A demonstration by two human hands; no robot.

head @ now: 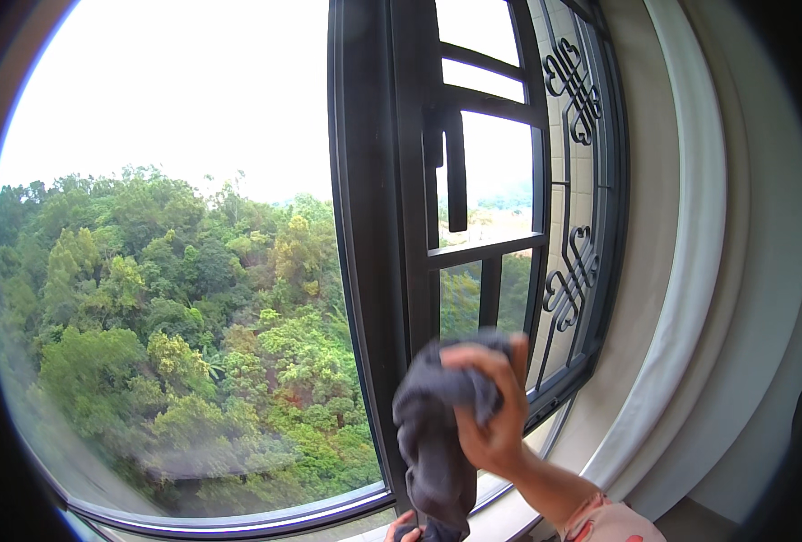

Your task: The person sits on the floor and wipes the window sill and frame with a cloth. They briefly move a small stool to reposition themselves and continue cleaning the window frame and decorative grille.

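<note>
A dark grey cloth [438,440] hangs bunched in front of the lower part of the black window frame [367,203]. My right hand [492,406] grips its upper end, fingers curled round the folds and slightly blurred. At the bottom edge of the picture, the fingers of my left hand [404,527] close on the cloth's lower end; the rest of that hand is out of view. Behind the cloth is a window sash with a black handle [455,173]. A large glass pane [191,339] fills the left side, with trees beyond it.
Right of the sash stands a black metal grille [572,281] with looped ornaments. A pale curtain [702,169] hangs along the wall farther right. The lower window rail [238,525] and a light sill [509,511] run along the bottom.
</note>
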